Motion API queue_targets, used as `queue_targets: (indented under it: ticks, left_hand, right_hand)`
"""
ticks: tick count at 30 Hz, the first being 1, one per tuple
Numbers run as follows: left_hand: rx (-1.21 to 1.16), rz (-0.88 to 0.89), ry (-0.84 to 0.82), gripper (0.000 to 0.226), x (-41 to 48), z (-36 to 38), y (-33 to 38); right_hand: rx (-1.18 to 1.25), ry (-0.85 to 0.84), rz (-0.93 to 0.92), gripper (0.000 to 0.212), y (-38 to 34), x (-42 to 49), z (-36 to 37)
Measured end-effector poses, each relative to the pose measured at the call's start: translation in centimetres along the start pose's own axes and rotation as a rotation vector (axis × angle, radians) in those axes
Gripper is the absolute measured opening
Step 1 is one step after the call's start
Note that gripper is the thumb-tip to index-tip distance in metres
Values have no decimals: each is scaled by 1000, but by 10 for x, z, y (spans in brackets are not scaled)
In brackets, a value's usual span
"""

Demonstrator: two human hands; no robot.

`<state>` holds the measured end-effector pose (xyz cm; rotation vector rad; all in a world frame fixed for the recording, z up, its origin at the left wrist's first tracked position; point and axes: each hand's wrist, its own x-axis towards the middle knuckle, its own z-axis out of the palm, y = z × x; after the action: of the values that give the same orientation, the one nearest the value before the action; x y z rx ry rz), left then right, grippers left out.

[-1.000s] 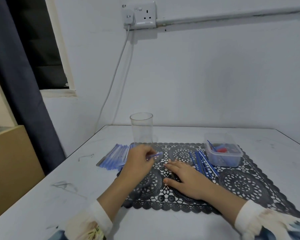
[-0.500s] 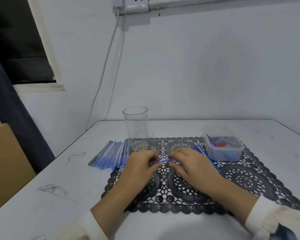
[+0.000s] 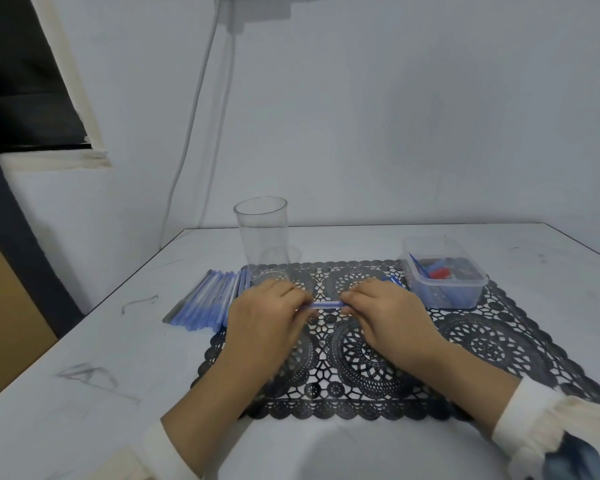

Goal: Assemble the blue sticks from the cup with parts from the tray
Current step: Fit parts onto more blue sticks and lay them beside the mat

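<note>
A thin blue stick (image 3: pixel 325 304) lies level between my two hands above the black lace mat (image 3: pixel 361 362). My left hand (image 3: pixel 264 313) pinches its left end and my right hand (image 3: pixel 388 306) pinches its right end. The clear cup (image 3: pixel 262 237) stands behind my left hand and looks empty. The clear plastic tray (image 3: pixel 444 292) at the right holds blue and red parts and one blue stick. A row of several blue sticks (image 3: pixel 205 303) lies on the table to the left of the mat. More blue sticks (image 3: pixel 392 280) peek out behind my right hand.
The white table (image 3: pixel 94 358) stands against a white wall, with its left edge near a dark curtain (image 3: pixel 21 237) and a brown box (image 3: pixel 4 317). A white cable (image 3: pixel 194 112) hangs down the wall behind the cup.
My right hand lifted off the mat and took the free end of the stick that my left hand held. The view has tilted down and moved closer.
</note>
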<state>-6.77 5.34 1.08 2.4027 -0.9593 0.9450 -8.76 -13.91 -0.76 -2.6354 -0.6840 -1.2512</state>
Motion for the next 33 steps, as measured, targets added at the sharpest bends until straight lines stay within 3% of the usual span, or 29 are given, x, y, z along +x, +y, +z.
queue_targets:
  ticks: [3,7,12,17,23,29,33]
  left_hand:
    - [-36,3,-15,16,-1,0,2]
    - [-140,-75,-29,13,-3,1,5]
    - [-166,-79,-77,14,-5,0,8]
    - [-309,-313,-215,19,-5,4,11]
    - [-180,-287,-258,24,-3,4,6]
    - [-232,-226,-323,25,-3,4,6]
    - [-273,-180,-328,27,-3,5,6]
  right_hand:
    - [-28,34,-52,31,1,0,-2]
    - [-24,75,-100,14,5,-2,-2]
    - [-41,59,-147,24,8,-1,-4]
    - [-43,-5,-182,27,11,-1,-7]
    - [77,-88,-54,25,8,-3,-1]
    - [175,-42,-18,17,7,-4,-4]
    - [159,-67,2,34,5,-4,-3]
